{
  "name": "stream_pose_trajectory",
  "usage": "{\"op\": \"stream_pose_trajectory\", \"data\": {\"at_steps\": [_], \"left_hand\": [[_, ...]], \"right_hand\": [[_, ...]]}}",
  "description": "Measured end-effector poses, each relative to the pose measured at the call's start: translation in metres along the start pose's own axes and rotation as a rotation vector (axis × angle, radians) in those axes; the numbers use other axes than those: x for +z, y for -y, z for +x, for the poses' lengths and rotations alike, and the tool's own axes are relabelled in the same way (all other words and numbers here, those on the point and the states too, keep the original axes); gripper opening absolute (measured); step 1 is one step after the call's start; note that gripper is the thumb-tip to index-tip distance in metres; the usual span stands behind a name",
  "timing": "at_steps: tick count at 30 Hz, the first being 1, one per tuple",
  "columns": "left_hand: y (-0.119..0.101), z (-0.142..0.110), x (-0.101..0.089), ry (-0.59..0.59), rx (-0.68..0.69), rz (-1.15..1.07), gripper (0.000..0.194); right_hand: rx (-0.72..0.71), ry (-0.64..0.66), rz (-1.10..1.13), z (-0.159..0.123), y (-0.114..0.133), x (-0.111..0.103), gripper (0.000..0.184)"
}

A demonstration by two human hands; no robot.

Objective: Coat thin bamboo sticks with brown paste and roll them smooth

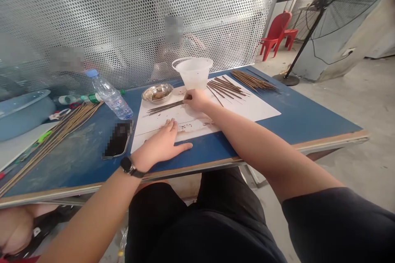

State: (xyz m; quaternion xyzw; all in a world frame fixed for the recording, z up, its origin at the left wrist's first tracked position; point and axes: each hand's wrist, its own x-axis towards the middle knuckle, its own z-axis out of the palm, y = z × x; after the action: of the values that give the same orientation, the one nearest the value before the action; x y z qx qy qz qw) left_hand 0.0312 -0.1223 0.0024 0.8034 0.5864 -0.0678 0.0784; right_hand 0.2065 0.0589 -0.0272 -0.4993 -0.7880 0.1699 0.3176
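My left hand [163, 139] lies with its fingers stretched out on the white board [247, 107], thumb pointing to the right. My right hand [197, 100] is closed at the right end of a small bunch of thin incense sticks [166, 108] lying on the board; its fingertips are partly hidden. Just behind that hand stands a white translucent plastic bucket [194, 72]. A metal dish [157, 93] with a brown lump in it sits at the board's back left. To the right, several brown-coated incense sticks [226, 86] are spread out with their thin bare ends toward me.
More brown sticks [253, 80] lie at the back right of the blue table [308, 119]. On the left are a phone [117, 139], a tilted water bottle [111, 96], long thin sticks [58, 131] and a blue basin [24, 111]. A perforated metal screen [129, 20] stands behind.
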Motion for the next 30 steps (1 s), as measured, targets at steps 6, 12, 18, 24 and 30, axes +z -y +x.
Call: {"op": "stream_pose_trajectory", "data": {"at_steps": [6,12,18,24,30], "left_hand": [[0.013,0.047,-0.009,0.009,-0.031,-0.009,0.118],[-0.002,0.009,0.000,-0.064,0.006,0.034,0.112],[-0.011,-0.043,0.017,-0.066,0.018,-0.005,0.103],[-0.003,-0.015,0.008,-0.041,0.022,-0.013,0.108],[0.011,0.043,-0.004,-0.046,0.006,0.010,0.106]], "right_hand": [[0.019,0.004,-0.050,-0.001,-0.002,-0.002,0.019],[-0.005,0.021,-0.047,-0.001,-0.003,-0.004,0.022],[-0.021,0.064,-0.029,0.000,-0.004,-0.005,0.017],[0.012,0.032,-0.091,0.001,0.001,-0.005,0.019],[0.023,0.030,-0.142,0.000,0.001,-0.007,0.031]]}}
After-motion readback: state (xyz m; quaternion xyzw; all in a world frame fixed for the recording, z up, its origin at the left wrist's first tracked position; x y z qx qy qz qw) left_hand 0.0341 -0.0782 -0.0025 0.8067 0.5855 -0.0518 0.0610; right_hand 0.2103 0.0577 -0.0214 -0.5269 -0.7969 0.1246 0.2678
